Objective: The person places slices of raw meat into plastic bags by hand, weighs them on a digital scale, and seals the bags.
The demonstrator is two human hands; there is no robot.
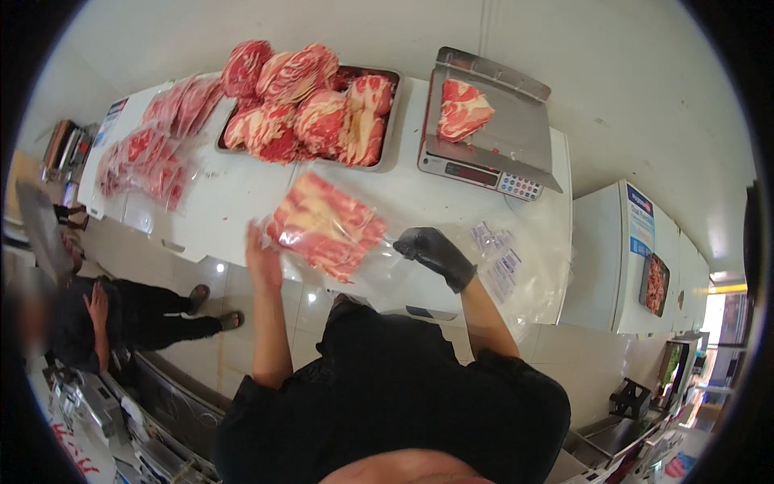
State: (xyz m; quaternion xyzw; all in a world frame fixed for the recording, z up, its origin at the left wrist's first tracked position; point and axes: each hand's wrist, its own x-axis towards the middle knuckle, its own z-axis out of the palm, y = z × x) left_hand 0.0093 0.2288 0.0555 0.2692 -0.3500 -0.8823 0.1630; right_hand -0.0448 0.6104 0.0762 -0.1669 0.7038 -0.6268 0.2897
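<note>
A clear plastic bag (326, 227) of sliced, marbled raw meat is held up over the near side of the white worktop. My left hand (264, 260), bare and slightly blurred, grips the bag at its left end; some of its fingers are hidden. On the other side my right hand (432, 251), in a black glove, is closed on the loose plastic at the bag's right end. Beyond the bag, a metal tray (393, 121) is heaped with sliced meat (320, 121). To the right, one portion of meat (464, 111) rests on the digital scale's steel platform (520, 136).
Printed labels (499, 254) and clear plastic bags (532, 284) lie to the right of my gloved hand. Filled meat bags (145, 160) are piled at the left. Another person (121, 314) stands at the left. A smaller meat tray (655, 284) sits on a white freezer at the right.
</note>
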